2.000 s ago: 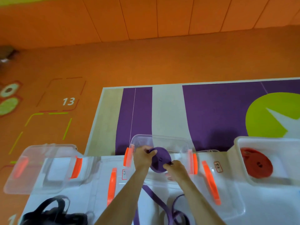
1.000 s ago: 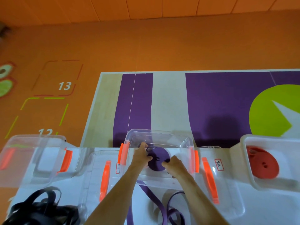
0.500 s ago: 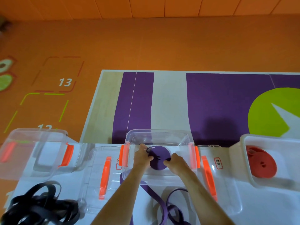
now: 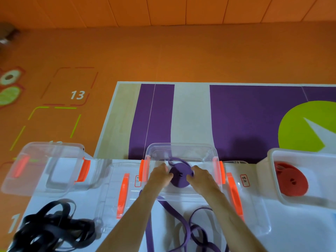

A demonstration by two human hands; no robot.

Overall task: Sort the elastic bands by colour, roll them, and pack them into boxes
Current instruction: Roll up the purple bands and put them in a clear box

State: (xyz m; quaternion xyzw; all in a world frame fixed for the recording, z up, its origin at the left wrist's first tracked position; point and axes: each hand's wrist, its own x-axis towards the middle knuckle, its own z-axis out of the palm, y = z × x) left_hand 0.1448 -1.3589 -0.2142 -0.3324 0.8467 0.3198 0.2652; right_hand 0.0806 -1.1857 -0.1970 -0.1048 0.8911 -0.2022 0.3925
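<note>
Right now the purple roll sits inside the middle clear box, gripped from both sides: the left hand curls its fingers on the left edge and the right hand on the right edge. A loose loop of band arches off the roll's far side. Unrolled purple bands lie on the white table just in front of the box. A red roll rests in the right box, and tangled black bands lie at the near left
</note>
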